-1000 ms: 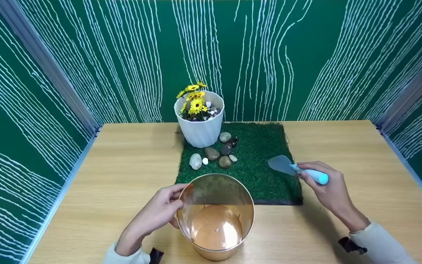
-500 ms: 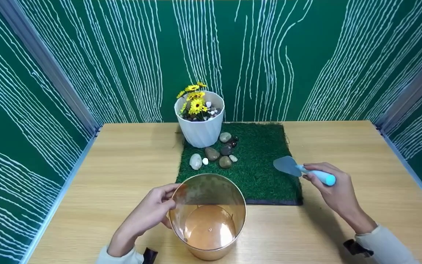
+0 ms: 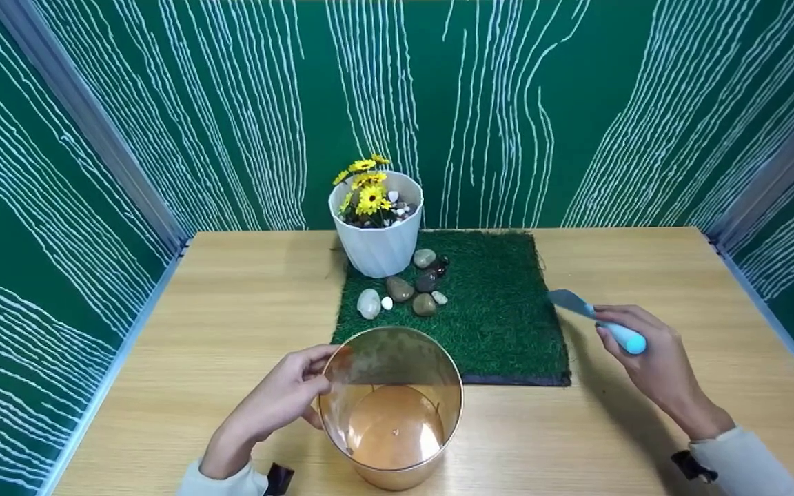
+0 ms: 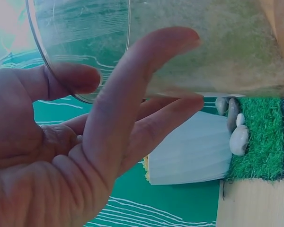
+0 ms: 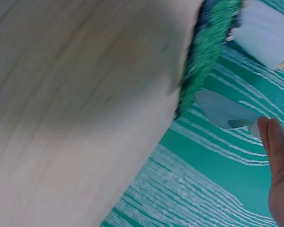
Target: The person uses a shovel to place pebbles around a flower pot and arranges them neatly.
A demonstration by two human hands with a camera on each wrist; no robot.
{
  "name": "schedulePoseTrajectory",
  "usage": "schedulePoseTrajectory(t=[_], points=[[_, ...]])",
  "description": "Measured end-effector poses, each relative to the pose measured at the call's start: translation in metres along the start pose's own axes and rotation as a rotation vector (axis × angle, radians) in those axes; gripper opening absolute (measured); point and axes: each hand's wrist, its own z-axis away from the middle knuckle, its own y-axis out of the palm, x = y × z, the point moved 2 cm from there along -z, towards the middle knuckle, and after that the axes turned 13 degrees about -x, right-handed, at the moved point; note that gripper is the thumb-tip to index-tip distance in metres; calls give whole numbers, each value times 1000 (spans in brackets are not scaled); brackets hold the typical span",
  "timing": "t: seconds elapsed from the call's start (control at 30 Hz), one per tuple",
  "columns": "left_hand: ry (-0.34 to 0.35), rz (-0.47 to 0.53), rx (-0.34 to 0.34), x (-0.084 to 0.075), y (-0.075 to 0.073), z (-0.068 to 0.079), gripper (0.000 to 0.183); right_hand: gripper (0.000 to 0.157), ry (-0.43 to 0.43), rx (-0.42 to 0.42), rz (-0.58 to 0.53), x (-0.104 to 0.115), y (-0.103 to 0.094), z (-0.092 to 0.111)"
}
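Observation:
My left hand grips the left side of a see-through amber plastic pot at the front of the table. Its thumb hooks over the rim while the fingers lie along the outer wall, as the left wrist view shows. On the right, my right hand holds a small trowel by its pale blue handle, above the table. The trowel's flat blade points left, over the right edge of the green turf mat. Part of the right hand is cut off in the right wrist view.
A white pot with yellow flowers and small stones stands at the mat's back left corner. Several pebbles lie on the mat before it. The wooden table is enclosed by green, white-streaked walls.
The trowel and right hand have moved to the right, and the blade has turned more edge-on. The left hand and amber pot shifted slightly left, then stayed still.

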Motion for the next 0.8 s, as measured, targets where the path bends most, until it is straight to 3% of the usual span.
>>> schedulePoseTrajectory(t=[0.1,0.23,0.53,0.67,0.8], points=[[-5,-1,16,0,-1,0,60,39,-105,39,67,-8,-1,4],[-10,9,48,2,-4,1,60,46,-150,123,148,-19,-2,10],[38,16,139,9,-10,-3,61,65,-155,324,245,-31,-5,17],[48,-3,163,12,-12,-4,61,57,-137,420,294,-32,-5,18],[63,-19,180,14,-14,-4,59,54,-52,534,300,-35,-3,18]])
